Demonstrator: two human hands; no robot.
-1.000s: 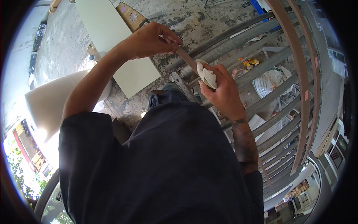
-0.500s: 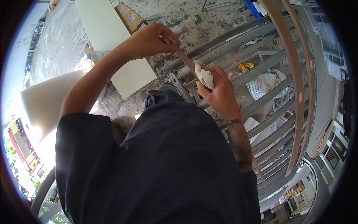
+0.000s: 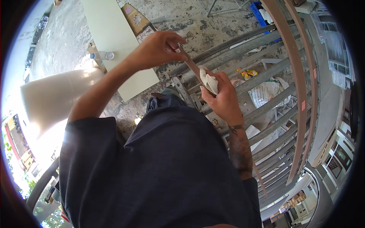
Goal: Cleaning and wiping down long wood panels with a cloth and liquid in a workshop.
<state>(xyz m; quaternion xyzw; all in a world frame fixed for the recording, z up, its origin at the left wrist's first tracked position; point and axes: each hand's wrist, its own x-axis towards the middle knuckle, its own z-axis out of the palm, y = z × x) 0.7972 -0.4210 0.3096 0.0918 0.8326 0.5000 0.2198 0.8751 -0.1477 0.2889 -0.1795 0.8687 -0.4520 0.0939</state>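
Note:
A narrow brown strip (image 3: 192, 66) slants between my two hands, over the near end of a rack of grey metal bars (image 3: 224, 51). My left hand (image 3: 161, 49) has its thumb against the strip's upper end, the forefinger arched above it; a small pale bit shows at that end. Lower on the strip, my right hand (image 3: 224, 97) grips a folded white cloth (image 3: 208, 80) pressed around it. The cloth and fingers hide that stretch of the strip, so I cannot tell where its lower end is.
Two long brown strips (image 3: 295, 64) lie across the rack at right. Left of me are a pale board (image 3: 114, 38), a clear bottle (image 3: 109, 56) and a large white roll (image 3: 57, 91). A blue crate (image 3: 258, 14) stands beyond the rack; a white sack (image 3: 266, 93) lies below the bars.
The view has shifted slightly. My left fingers have spread a little at the strip's upper end, which now shows between them. My right hand still holds the cloth around the strip.

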